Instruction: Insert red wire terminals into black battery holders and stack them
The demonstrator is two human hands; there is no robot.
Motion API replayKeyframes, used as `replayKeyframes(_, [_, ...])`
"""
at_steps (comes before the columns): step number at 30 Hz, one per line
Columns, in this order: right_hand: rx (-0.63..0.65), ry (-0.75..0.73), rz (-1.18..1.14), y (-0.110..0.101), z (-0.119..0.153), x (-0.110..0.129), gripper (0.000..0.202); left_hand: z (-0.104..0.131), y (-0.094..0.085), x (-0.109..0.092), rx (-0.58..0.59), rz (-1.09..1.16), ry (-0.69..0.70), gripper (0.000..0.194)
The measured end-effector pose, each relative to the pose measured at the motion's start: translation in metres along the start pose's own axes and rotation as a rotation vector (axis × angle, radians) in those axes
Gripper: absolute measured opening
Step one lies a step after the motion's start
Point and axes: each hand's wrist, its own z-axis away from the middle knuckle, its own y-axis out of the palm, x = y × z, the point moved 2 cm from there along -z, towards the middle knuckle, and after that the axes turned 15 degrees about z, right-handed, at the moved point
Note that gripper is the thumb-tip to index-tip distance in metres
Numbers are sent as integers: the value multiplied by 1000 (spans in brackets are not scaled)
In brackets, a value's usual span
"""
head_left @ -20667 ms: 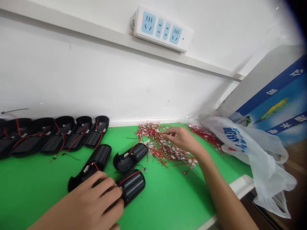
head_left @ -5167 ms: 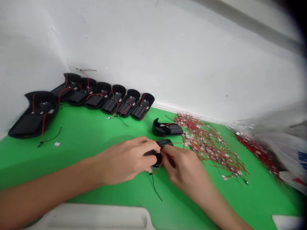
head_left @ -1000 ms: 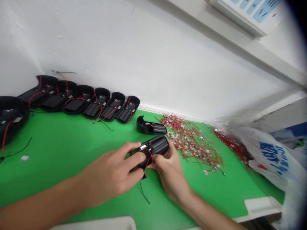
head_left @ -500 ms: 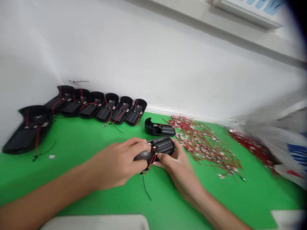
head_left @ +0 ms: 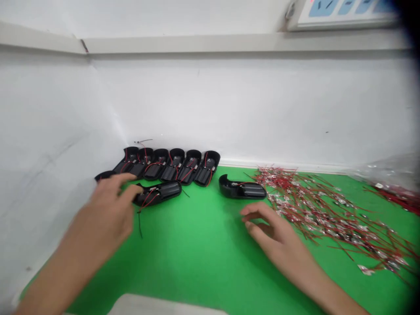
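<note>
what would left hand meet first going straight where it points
Probably the black casing in front of the row of casings, ahead of the left hand; they may be touching, depth unclear.

Wall [head_left: 229, 105]: we see it brightly lit
Left hand [head_left: 105, 214]: we find it blurred
Table [head_left: 190, 262]: we notice soft shadow beside the right hand [head_left: 278, 236]
Wires [head_left: 306, 214]: we catch small glints
Upper right corner: we lose it to black

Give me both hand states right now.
Left hand: at one end of a black housing; grip cannot be told.
Right hand: open, holding nothing, over the green table.
</note>
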Motion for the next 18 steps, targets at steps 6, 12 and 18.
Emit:
replayKeyframes(6, [-112, -62, 105, -14, -9, -12, 17, -17, 51, -58, 192, -75, 23, 43])
replayKeyframes(12, [-153, -91, 131, -23, -13, -17, 17, -4, 44, -25, 188, -82, 7, 20])
replayKeyframes(18, [-189, -161, 312, -41, -21, -24, 15, 16, 25, 23, 173, -41, 24, 18])
